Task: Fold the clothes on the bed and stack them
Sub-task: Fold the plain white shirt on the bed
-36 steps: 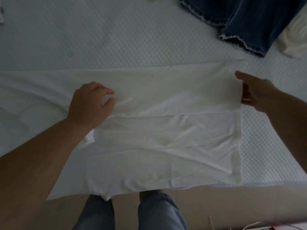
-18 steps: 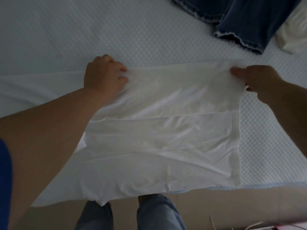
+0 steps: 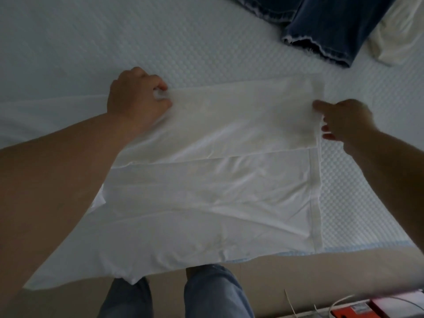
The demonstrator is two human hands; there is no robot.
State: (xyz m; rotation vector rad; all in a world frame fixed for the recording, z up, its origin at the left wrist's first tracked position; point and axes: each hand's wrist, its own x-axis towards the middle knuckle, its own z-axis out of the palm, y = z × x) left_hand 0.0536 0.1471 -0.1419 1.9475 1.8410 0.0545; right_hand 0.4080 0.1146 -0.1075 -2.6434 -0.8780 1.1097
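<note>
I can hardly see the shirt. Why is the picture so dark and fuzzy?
Head view: the light is dim and grey, so the white shirt and bed blend together; everything looks soft, and the wide lens bends the mattress edge.

A red-orange box (image 3: 358, 312) and thin white cables (image 3: 339, 302) are lying on the beige floor (image 3: 321, 271) just below the near edge of the bed.

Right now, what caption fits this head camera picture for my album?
Both hands, left and right, pinch a white shirt on the bed, jeans beyond.
</note>
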